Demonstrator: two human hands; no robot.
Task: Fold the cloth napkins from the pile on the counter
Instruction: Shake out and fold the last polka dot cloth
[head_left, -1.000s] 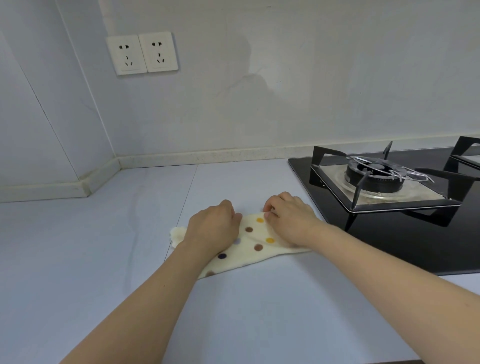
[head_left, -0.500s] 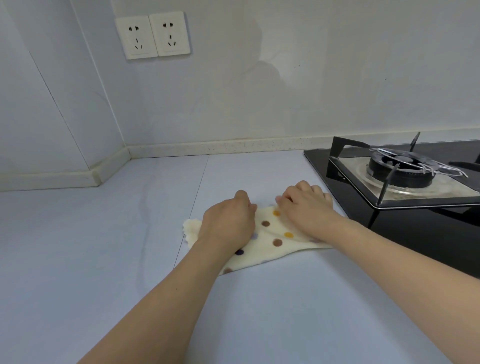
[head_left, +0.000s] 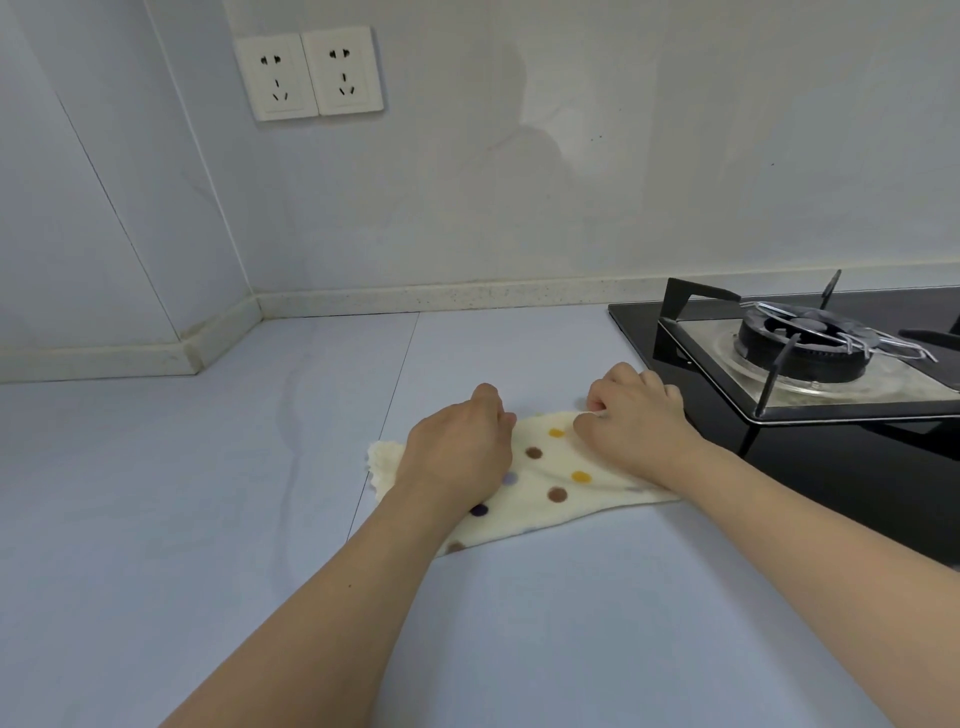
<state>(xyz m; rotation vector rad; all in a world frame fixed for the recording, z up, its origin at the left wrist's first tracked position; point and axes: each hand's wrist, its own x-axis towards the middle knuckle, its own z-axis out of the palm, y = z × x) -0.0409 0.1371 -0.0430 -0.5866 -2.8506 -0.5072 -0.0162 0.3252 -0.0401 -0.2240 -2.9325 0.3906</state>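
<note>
A cream cloth napkin (head_left: 550, 475) with coloured dots lies flat on the pale blue counter (head_left: 208, 519), just left of the stove. My left hand (head_left: 457, 452) lies on its left half with the fingers curled at the far edge. My right hand (head_left: 631, 428) is on its right half, and its curled fingers pinch the napkin's far edge. Both hands cover much of the cloth, and its left corner sticks out past my left hand. No pile of napkins is in view.
A black glass gas stove (head_left: 810, 364) with a burner and metal pot stand sits close to the right of the napkin. The wall behind carries two white sockets (head_left: 309, 73). Counter surface stretches to the left and towards me.
The view has shifted slightly, so the stove sits further right in frame. Both hands stay on the napkin at nearly the same spots, still at its far edge.
</note>
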